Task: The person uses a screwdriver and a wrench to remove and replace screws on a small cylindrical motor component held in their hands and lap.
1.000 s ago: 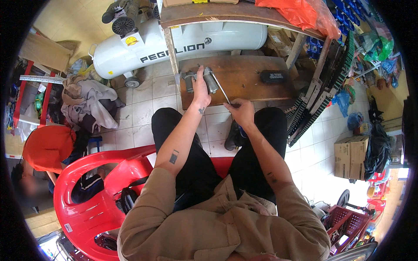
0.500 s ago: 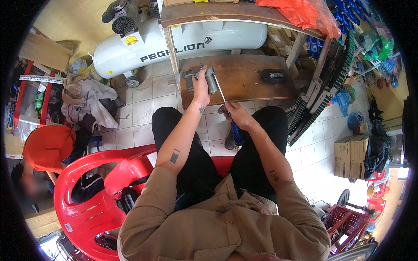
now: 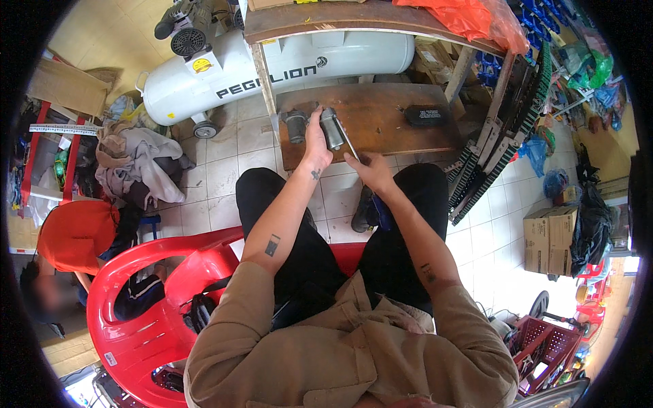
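Observation:
In front of me, over a low brown wooden board, my left hand is closed against a grey metal cylinder; its far fingers are partly hidden. A second grey metal part rests on the board just left of that hand. My right hand grips a screwdriver between my knees, fingers around the lower shaft. The shaft slants up to the left, its far end beside the cylinder. Below the hand shows the screwdriver's blue handle.
The wooden board carries a black case at its right. Behind stands a white air compressor tank. Dark toothed rails lean at the right. A red plastic chair and a person in an orange top are at the left.
My right hand has shifted slightly, and its thumb and fingers now lie along the screwdriver shaft. The left hand and cylinder have turned a little; the second part shows more clearly apart.

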### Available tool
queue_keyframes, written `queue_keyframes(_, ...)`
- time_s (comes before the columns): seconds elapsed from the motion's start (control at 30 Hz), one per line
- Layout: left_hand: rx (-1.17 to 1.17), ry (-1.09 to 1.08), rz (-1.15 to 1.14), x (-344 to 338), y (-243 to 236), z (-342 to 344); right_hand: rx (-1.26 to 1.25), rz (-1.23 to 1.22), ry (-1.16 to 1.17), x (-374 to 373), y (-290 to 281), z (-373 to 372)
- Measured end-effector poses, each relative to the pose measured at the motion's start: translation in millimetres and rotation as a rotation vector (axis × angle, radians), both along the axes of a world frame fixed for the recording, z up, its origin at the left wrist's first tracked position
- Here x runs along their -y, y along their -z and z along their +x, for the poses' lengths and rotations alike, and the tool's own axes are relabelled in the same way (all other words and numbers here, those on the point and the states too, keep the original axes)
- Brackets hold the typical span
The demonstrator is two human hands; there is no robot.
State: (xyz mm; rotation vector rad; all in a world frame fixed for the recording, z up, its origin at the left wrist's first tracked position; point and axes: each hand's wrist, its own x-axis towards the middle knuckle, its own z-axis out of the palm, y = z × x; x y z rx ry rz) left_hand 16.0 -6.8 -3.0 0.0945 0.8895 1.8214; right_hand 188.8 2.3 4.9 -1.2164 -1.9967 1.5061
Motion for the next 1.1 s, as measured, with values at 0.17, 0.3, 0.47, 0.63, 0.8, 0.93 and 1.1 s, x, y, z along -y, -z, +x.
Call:
queue_keyframes(0.17, 0.031, 0.083, -0.015, 3, 0, 12, -0.110, -0.946, -0.154, 6, -6, -1)
queue_keyframes(0.3, 0.051, 0.096, -0.021, 3, 1, 12, -0.151, -1.036, -0.280, -8, -7, 5)
queue_keyframes(0.47, -0.033, 0.023, -0.008, 2, 7, 7, -0.273, -0.975, -0.256, -11, -17, 14)
queue_keyframes(0.63, -0.047, -0.001, -0.015, 0, 4, 4, -0.293, -0.795, -0.293, -18, -9, 20)
queue_keyframes(0.8, -0.012, 0.022, -0.010, 1, 4, 5, -0.185, -0.618, -0.247, -14, -26, 19)
queue_keyframes(0.93, -0.010, 0.043, 0.004, 3, 1, 9, -0.078, -0.301, -0.202, -11, -22, 15)
queue_keyframes(1.1, 0.007, 0.059, 0.024, 5, -2, 10, 0.185, 0.066, -0.106, -2, -31, 4)
